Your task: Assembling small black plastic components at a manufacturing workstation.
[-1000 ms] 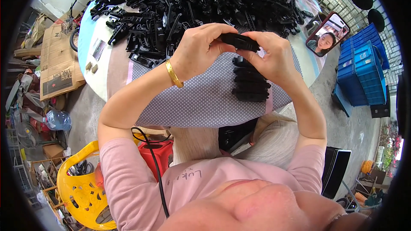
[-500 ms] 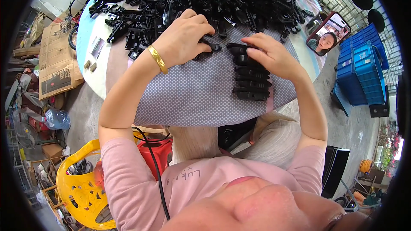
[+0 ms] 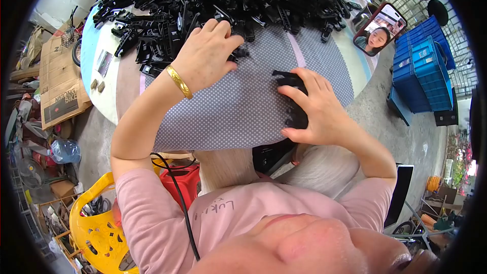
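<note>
A short row of black plastic parts lies side by side on the grey dotted cloth, near the table's front right. Spread along that row is my right hand, its thumb at the near end and its fingers at the far end, covering much of it. My left hand, with a gold bangle at the wrist, is bent at the front edge of a big pile of black parts. Between its thumb and forefinger sits one black plastic part, partly hidden.
At the table's right edge a phone leans, its screen lit. Blue crates stand on the floor to the right. A yellow chair and a red stool are near me on the left, with a flattened cardboard box beyond.
My right hand has come nearer and opened wider, from the row's far end to spanning it. The row is more bunched. My left hand stays by the pile with the part.
</note>
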The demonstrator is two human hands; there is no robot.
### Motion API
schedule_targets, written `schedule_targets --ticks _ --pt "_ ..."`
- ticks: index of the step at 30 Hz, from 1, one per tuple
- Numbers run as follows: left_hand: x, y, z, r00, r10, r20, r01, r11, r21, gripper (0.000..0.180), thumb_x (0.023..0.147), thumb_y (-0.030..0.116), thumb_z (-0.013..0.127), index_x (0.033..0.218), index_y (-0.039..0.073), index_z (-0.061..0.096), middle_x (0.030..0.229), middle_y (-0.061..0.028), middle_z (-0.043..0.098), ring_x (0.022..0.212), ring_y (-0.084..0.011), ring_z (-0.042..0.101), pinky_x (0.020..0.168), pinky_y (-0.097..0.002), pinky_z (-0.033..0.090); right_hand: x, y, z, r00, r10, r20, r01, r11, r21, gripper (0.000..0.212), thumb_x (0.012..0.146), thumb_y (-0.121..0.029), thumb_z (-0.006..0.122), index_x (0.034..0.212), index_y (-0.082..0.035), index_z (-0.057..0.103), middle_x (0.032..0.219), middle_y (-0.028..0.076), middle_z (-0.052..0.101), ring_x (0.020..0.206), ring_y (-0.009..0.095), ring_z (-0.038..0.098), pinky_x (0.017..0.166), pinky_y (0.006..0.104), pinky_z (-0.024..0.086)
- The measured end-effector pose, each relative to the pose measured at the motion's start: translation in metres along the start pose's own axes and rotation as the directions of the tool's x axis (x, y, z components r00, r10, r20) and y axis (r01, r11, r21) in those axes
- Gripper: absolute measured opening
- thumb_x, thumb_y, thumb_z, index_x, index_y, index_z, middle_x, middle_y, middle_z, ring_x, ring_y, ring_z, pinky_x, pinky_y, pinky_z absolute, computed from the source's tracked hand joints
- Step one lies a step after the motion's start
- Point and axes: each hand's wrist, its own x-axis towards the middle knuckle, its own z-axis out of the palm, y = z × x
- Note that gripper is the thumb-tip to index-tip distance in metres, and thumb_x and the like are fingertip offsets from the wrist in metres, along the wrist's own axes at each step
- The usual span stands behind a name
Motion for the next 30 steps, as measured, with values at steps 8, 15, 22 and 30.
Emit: schedule_targets --ticks 8,15,22,30 --pt "0.003 0.002 0.019 0.992 0.031 -0.119 -0.024 0.998 0.063 0.026 0.074 0.018 0.066 0.096 0.005 0.062 0.097 -0.0088 0.055 0.099 -0.0240 0.048 0.080 -0.0348 0.045 -0.068 -0.006 0.005 0.980 0.084 -0.183 -0.106 0.988 -0.116 0.060 0.057 -0.016 0.077 0.112 -0.009 0.054 0.129 0.021 0.038 0.118 0.039 0.040 0.098 0.0488 0.032" --pt "0.000 0.017 0.034 0.972 0.085 -0.218 -0.028 0.968 0.250 0.027 0.075 0.010 0.053 0.101 0.004 0.059 0.094 -0.0073 0.055 0.095 -0.0228 0.046 0.079 -0.0331 0.037 -0.088 -0.008 -0.006 0.927 0.020 -0.375 -0.046 0.997 -0.061 0.022 0.062 -0.011 0.075 0.075 -0.006 0.058 0.092 0.010 0.064 0.093 0.032 0.060 0.085 0.0468 0.044" --pt "-0.008 0.024 0.038 0.953 0.137 -0.270 -0.097 0.983 0.156 0.027 0.074 0.010 0.053 0.100 0.004 0.059 0.093 -0.0064 0.054 0.095 -0.0224 0.046 0.083 -0.0329 0.037 0.010 0.034 -0.034 0.830 -0.063 -0.554 0.012 0.995 -0.095 0.016 0.072 0.002 0.066 0.087 -0.001 0.062 0.088 0.013 0.065 0.081 0.028 0.063 0.072 0.0333 0.049" --pt "-0.003 0.031 0.036 0.905 0.286 -0.316 -0.265 0.958 0.109 0.022 0.074 0.010 0.051 0.094 0.004 0.059 0.090 -0.0050 0.053 0.094 -0.0208 0.047 0.087 -0.0335 0.037 0.181 0.155 -0.047 0.778 0.329 -0.535 -0.552 0.765 -0.332 0.022 0.079 -0.013 0.053 0.093 -0.004 0.067 0.090 0.018 0.066 0.086 0.033 0.064 0.073 0.0407 0.051"
